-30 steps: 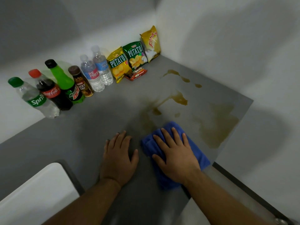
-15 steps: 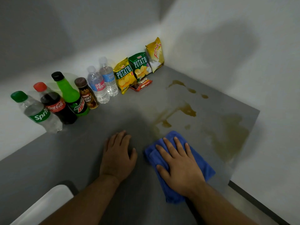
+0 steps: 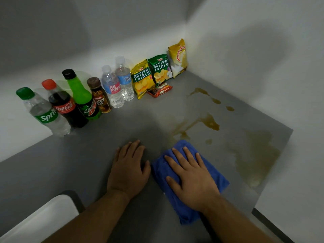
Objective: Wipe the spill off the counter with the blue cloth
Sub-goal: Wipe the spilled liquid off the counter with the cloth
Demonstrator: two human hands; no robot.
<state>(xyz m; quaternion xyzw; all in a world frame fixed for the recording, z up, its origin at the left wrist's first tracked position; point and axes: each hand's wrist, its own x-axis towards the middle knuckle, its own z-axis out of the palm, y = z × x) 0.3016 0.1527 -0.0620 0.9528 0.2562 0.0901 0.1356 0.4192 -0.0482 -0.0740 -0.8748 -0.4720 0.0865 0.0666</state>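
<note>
The folded blue cloth (image 3: 217,174) lies flat on the grey counter (image 3: 87,155). My right hand (image 3: 191,176) presses on it with straight, spread fingers. Beside it, my left hand (image 3: 128,171) rests flat on the bare counter, fingers straight. A brown spill (image 3: 210,122) spreads just beyond the cloth's far edge, with small drops (image 3: 229,108) toward the wall. To the right, near the counter's edge, lies a wide, paler smear (image 3: 257,155).
Along the back wall stand several bottles: Sprite (image 3: 43,113), Coca-Cola (image 3: 64,104), Mountain Dew (image 3: 82,97), a brown drink (image 3: 100,95), two waters (image 3: 119,81). Chip bags (image 3: 157,71) and a red snack pack (image 3: 160,89) fill the corner. A white object (image 3: 38,220) sits bottom left.
The camera has tilted, shifting the scene lower in view. My right hand and the cloth have edged slightly toward the spill. The left hand stays put.
</note>
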